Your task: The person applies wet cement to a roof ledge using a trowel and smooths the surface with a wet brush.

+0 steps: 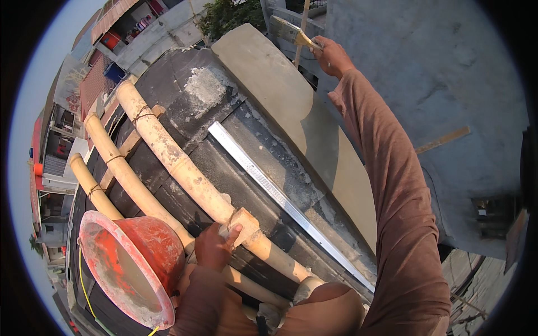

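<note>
My right hand [334,57] is raised at the far right, closed around the handle of a wide flat brush [286,30] coated in grey. The brush is near the top end of a smooth grey plastered ledge [269,67], part damp-dark or in shadow. Nearer to me, my left hand [214,247] grips a tan block [245,225] against the thick bamboo pole [179,162]; its thumb lies on the block. Whether the block is wood or sponge, I cannot tell. Left of that hand, a red bucket [154,238] tilts, with grey mortar inside.
Further bamboo poles [126,173] are tied to a wooden crosspiece [130,144] over black roofing sheet [168,84]. A long metal straightedge [274,196] lies along the ledge's base. A grey wall [392,61] rises on the right; houses [59,145] stand below left.
</note>
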Motion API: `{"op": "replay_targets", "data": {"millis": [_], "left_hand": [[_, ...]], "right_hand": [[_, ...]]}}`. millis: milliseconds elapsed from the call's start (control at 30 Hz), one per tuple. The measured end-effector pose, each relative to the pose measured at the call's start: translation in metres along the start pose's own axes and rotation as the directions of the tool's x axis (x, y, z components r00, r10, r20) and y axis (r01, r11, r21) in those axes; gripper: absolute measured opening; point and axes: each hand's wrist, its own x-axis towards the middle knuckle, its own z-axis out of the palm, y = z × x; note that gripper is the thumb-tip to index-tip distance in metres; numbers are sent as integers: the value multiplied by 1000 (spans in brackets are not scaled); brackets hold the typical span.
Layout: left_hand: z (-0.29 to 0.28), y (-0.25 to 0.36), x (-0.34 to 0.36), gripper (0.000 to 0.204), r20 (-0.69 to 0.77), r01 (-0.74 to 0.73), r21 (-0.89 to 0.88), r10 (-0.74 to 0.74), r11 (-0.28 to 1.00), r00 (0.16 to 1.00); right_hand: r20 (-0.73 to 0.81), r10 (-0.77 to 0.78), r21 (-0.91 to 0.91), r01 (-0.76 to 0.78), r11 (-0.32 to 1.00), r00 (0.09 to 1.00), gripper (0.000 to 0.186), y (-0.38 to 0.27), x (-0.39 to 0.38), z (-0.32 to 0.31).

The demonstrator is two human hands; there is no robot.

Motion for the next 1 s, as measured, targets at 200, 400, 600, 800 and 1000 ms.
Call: {"op": "replay_targets", "data": {"millis": [200,400,600,800,1000], "left_hand": [[2,1,1,57,-39,-36,4,36,999,999],[-1,2,2,57,53,58,-48,-56,997,997],[2,-5,-1,60,-18,-17,-23,17,1000,1000],[4,-6,0,72,17,43,-20,-43,999,999],[1,13,-3,75,-1,-30,-40,30,999,1000]], "right_hand": [[32,-201,36,200,979,979,29,-23,34,17],[89,-212,1,213,977,973,28,-27,-15,-2],[176,-107,97,91,991,979,27,-9,-74,-22],[216,-87,146,56,988,972,29,38,-130,-37],[340,-3,127,-42,991,941,34,73,-201,-68]]}}
